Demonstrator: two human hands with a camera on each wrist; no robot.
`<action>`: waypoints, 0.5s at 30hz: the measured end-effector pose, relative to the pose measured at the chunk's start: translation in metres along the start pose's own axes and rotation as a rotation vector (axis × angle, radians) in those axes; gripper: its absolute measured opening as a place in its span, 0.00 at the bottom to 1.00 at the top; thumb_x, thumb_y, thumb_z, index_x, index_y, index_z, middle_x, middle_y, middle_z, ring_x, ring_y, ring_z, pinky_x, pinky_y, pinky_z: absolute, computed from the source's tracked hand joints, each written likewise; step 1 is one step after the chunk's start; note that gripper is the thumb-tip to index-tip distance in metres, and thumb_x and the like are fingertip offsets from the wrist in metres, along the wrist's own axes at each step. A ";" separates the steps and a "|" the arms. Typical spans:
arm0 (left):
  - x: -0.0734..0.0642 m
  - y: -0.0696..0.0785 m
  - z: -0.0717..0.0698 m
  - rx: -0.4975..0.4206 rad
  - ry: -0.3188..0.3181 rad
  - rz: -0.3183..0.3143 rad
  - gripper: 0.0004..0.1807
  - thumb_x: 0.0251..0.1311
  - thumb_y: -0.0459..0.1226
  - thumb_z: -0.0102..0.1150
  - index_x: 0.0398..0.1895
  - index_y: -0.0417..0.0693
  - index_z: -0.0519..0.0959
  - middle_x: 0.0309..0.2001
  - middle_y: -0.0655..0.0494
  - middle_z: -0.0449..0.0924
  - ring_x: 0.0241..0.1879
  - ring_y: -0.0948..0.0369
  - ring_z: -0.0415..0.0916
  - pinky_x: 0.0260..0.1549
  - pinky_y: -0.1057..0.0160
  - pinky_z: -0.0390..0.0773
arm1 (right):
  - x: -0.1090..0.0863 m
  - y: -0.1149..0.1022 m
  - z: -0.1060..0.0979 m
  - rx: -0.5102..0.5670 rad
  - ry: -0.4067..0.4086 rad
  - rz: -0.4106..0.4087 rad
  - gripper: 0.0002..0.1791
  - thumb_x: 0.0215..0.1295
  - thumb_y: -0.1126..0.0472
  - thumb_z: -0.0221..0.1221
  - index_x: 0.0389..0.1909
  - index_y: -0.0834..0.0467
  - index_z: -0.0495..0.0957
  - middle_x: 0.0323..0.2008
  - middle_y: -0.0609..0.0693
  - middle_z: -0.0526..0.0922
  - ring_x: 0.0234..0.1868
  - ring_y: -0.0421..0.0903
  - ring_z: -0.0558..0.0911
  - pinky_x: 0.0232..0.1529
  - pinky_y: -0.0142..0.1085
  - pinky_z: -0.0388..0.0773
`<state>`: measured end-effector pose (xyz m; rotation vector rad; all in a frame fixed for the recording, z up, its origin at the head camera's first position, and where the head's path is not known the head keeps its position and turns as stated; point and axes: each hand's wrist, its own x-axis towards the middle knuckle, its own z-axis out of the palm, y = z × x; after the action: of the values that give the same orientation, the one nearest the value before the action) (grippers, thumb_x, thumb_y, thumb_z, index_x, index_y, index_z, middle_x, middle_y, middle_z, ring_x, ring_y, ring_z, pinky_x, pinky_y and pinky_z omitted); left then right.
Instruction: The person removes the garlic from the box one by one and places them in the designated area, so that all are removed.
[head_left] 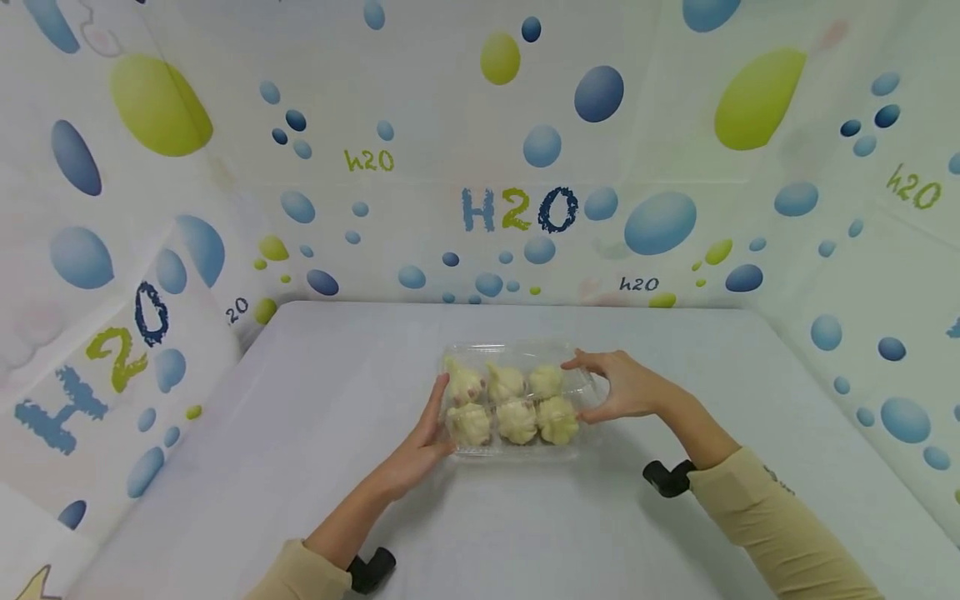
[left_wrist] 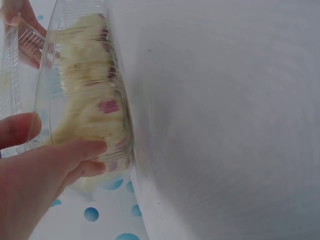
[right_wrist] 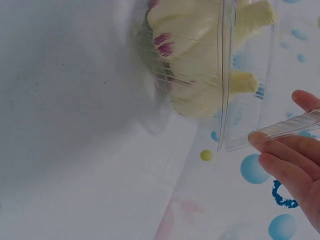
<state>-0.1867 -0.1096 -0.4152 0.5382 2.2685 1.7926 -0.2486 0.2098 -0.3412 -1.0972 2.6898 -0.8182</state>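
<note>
Head view: above, facing forward-down. Wrist views: close, apparently turned sideways; both share clear box (head_left: 517, 453).

At lower left, the left hand (left_wrist: 42, 172) holds a clear, ribbed plastic container (left_wrist: 56, 90), thumb at its rim and 2 fingertips against its side. Inside lies cream-coloured, purple-streaked garlic (left_wrist: 85, 107). At upper left, the right hand (left_wrist: 24, 14) grips a clear, ribbed plastic lid (left_wrist: 31, 39). The smooth white desk (left_wrist: 225, 100) fills the right; white, blue-dotted sheeting (left_wrist: 91, 215) shows at lower left.

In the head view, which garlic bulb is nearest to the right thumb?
The front-right bulb in the clear box, beside the thumb of the right hand; the other five sit farther away.
</note>
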 end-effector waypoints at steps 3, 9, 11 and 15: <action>-0.002 0.000 0.000 0.017 0.004 0.016 0.49 0.53 0.18 0.38 0.71 0.56 0.29 0.71 0.56 0.22 0.69 0.47 0.26 0.61 0.40 0.39 | -0.003 0.002 -0.003 0.026 0.020 0.005 0.35 0.48 0.53 0.64 0.57 0.64 0.69 0.61 0.69 0.62 0.58 0.65 0.67 0.53 0.56 0.65; -0.003 0.001 0.000 0.065 0.015 0.020 0.49 0.55 0.20 0.38 0.70 0.58 0.24 0.70 0.58 0.19 0.69 0.55 0.21 0.62 0.44 0.38 | -0.003 0.004 -0.005 0.064 0.034 0.009 0.36 0.49 0.54 0.64 0.60 0.61 0.67 0.64 0.69 0.57 0.60 0.66 0.64 0.54 0.56 0.64; -0.003 0.003 -0.001 0.059 0.028 -0.006 0.50 0.56 0.21 0.39 0.69 0.61 0.22 0.70 0.58 0.16 0.68 0.54 0.19 0.62 0.43 0.38 | -0.002 0.005 -0.005 0.082 0.043 0.010 0.36 0.50 0.55 0.64 0.61 0.60 0.66 0.64 0.67 0.58 0.61 0.66 0.62 0.54 0.56 0.64; -0.002 0.003 -0.003 0.013 0.055 -0.061 0.52 0.56 0.21 0.40 0.68 0.63 0.19 0.69 0.56 0.14 0.69 0.47 0.29 0.61 0.43 0.45 | 0.000 0.006 -0.005 0.087 0.088 0.011 0.33 0.54 0.55 0.62 0.62 0.59 0.65 0.63 0.63 0.63 0.62 0.63 0.63 0.53 0.58 0.65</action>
<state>-0.1856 -0.1122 -0.4115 0.4214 2.3081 1.7861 -0.2542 0.2157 -0.3400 -1.0496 2.6988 -0.9943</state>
